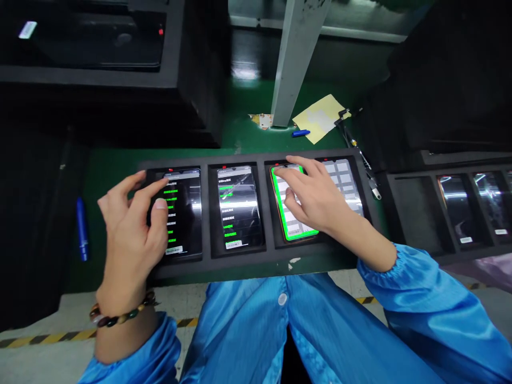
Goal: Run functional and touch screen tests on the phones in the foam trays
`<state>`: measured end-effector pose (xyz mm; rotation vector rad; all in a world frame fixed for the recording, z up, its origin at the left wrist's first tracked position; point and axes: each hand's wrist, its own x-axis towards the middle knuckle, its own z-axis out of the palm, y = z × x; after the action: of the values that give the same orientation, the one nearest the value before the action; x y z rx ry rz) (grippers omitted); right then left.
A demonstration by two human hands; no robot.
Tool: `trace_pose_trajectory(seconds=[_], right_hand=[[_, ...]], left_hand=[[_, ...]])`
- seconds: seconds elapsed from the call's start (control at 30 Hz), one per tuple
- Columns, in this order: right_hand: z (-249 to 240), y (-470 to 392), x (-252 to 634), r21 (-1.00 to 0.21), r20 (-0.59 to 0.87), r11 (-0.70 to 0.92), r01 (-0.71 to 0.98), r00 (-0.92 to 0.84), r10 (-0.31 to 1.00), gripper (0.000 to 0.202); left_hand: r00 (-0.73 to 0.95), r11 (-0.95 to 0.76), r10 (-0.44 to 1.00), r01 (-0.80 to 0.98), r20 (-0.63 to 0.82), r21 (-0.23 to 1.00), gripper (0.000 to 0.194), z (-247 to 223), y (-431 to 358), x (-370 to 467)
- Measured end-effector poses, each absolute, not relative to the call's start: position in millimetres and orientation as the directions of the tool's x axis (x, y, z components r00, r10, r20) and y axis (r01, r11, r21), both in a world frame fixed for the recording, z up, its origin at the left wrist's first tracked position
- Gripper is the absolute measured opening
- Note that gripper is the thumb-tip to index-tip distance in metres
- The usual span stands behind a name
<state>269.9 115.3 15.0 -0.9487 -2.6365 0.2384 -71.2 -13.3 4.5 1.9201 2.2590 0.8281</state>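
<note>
A black foam tray holds several smartphones side by side, each in its own slot. My left hand is open over the leftmost smartphone, its index fingertip at the upper left of a dark screen listing green and white lines. The second smartphone shows a similar list, with no hand on it. Above the third smartphone, whose white screen has a bright green border, my right hand is open, index finger near the top-left corner. The rightmost smartphone displays grey blocks; my right hand and forearm partly cover it.
Blue pens lie left of the tray and behind it, beside a yellow paper and a cable. A metal post rises behind. Dark foam stacks flank the green table; another phone tray sits right.
</note>
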Motion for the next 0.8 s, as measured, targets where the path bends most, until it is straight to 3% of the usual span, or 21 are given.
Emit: trace_pose_trajectory(seconds=[0.27,0.63,0.8], right_hand=[[15,121,285,-0.304,0.225,0.705,0.641,-0.671,0.707,0.045],[28,51,325,-0.394,0.144,0.732,0.555,-0.749,0.646,0.062],[27,17,339,-0.407,0.167,0.743,0.531,-0.756,0.632,0.057]], left_hand=[[-0.225,0.084,0.934,0.895,0.279,0.438,0.05,4,-14,-72],[-0.245,0.111,0.934,0.891,0.261,0.441,0.048,8,-12,-68],[-0.249,0.121,0.935,0.893,0.252,0.434,0.05,9,-11,-66]])
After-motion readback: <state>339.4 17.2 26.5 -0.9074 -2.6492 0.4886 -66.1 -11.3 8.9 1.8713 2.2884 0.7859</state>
